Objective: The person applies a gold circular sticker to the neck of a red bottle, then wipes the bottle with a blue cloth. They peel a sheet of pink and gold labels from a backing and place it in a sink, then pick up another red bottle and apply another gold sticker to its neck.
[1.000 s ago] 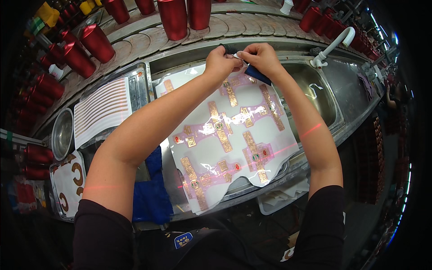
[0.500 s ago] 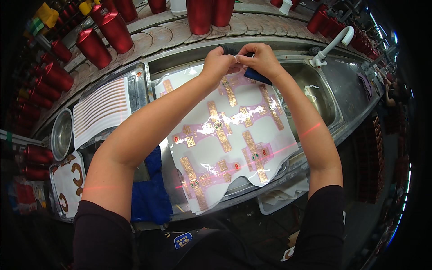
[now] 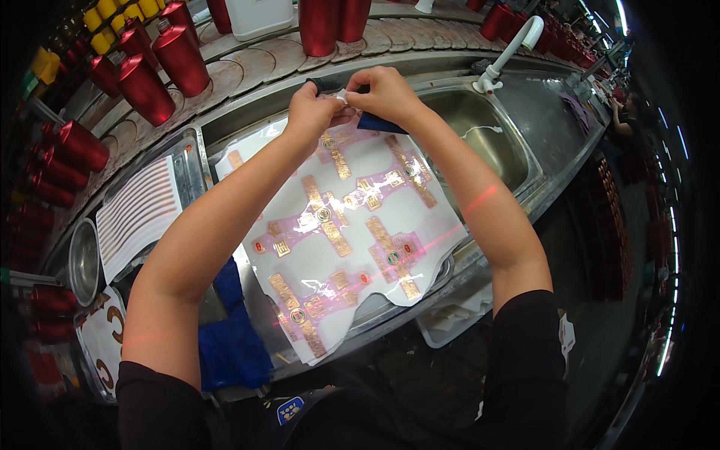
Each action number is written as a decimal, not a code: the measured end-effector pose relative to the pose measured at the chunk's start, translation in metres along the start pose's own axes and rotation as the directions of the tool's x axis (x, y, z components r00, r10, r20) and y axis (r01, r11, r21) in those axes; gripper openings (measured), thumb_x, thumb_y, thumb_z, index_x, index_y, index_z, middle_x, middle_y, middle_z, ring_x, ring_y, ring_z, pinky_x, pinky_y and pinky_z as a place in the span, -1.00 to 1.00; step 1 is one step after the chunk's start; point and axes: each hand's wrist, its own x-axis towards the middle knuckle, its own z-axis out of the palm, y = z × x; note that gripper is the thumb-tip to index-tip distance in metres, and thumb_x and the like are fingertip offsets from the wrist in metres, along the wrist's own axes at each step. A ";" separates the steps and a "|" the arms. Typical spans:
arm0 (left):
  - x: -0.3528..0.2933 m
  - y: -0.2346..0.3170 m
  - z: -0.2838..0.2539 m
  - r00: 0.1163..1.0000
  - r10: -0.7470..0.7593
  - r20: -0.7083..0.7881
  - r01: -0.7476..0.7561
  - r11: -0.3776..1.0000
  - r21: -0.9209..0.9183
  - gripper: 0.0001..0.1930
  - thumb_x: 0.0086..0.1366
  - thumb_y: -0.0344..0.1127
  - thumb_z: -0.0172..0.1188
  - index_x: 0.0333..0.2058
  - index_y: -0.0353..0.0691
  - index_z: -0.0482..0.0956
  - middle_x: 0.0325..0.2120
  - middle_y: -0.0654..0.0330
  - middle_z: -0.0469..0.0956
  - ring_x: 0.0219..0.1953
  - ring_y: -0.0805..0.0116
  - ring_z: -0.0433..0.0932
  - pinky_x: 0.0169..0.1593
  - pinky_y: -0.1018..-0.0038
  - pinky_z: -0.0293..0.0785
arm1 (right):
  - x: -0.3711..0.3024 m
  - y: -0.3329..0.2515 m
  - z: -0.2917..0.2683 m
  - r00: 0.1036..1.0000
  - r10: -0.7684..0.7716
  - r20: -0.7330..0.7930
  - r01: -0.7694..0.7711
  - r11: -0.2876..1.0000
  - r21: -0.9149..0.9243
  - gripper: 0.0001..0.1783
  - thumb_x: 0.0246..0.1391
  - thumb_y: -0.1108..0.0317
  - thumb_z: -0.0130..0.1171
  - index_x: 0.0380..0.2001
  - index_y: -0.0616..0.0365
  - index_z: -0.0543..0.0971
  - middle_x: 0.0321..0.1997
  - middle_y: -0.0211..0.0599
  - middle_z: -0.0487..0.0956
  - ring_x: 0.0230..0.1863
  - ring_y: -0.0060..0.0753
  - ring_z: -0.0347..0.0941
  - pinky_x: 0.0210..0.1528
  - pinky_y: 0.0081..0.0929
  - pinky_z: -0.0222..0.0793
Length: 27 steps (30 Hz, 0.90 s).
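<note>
Both my hands meet over the far edge of a decal sheet (image 3: 346, 259), a large white sheet with clear film and gold and pink designs. A small whitish piece (image 3: 342, 96) shows between their fingertips; its kind is too small to make out. My left hand (image 3: 313, 110) is closed with its thumb on top of that piece. Pinching from the other side is my right hand (image 3: 386, 94), thumb and fingers together. A dark blue object (image 3: 381, 124) lies just under my right hand, partly hidden. Behind my left hand sits a black, rough-looking thing (image 3: 325, 85).
Right of the sheet is a metal sink (image 3: 480, 131) with a white tap (image 3: 510, 56). A striped decal sheet (image 3: 140, 214), a metal bowl (image 3: 85, 259) and a blue cloth (image 3: 234, 352) are at left. Red bottles (image 3: 146, 90) stand along the conveyor (image 3: 262, 64) beyond.
The view has shifted, so the whole scene sits further left and a white jug shows more at the top. My hands stay together at the sheet's far edge, still pinching the whitish piece.
</note>
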 end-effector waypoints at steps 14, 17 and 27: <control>-0.023 0.016 0.005 0.972 -0.117 -0.205 0.160 0.965 0.209 -0.48 0.16 -0.65 0.11 0.04 -0.56 0.07 -0.39 -0.18 0.59 -0.48 0.16 0.67 -0.45 0.38 0.65 | 0.018 0.047 -0.009 0.975 0.218 -0.033 -0.219 0.974 -0.055 -0.71 -0.28 0.26 0.38 -0.42 0.19 0.69 -0.45 -0.25 0.66 -0.41 -0.39 0.56 -0.28 -0.44 0.46; -0.027 0.019 0.000 0.969 -0.140 -0.203 0.187 0.955 0.231 -0.49 0.16 -0.64 0.10 0.04 -0.56 0.08 -0.42 -0.16 0.59 -0.49 0.17 0.66 -0.47 0.37 0.63 | 0.014 0.056 -0.014 0.943 0.331 0.028 -0.330 0.944 -0.019 -0.70 -0.32 0.32 0.39 -0.40 0.18 0.71 -0.39 -0.12 0.69 -0.34 -0.24 0.63 -0.21 -0.37 0.52; -0.040 0.019 -0.046 0.968 -0.193 -0.157 0.241 0.886 0.397 -0.56 0.15 -0.58 0.07 0.02 -0.46 0.21 -0.46 -0.07 0.60 -0.56 0.25 0.63 -0.55 0.35 0.58 | -0.056 0.134 -0.049 0.855 0.465 -0.231 -0.486 0.873 -0.041 -0.72 -0.13 0.19 0.34 -0.35 0.11 0.73 -0.38 -0.15 0.70 -0.31 -0.22 0.65 -0.16 -0.34 0.51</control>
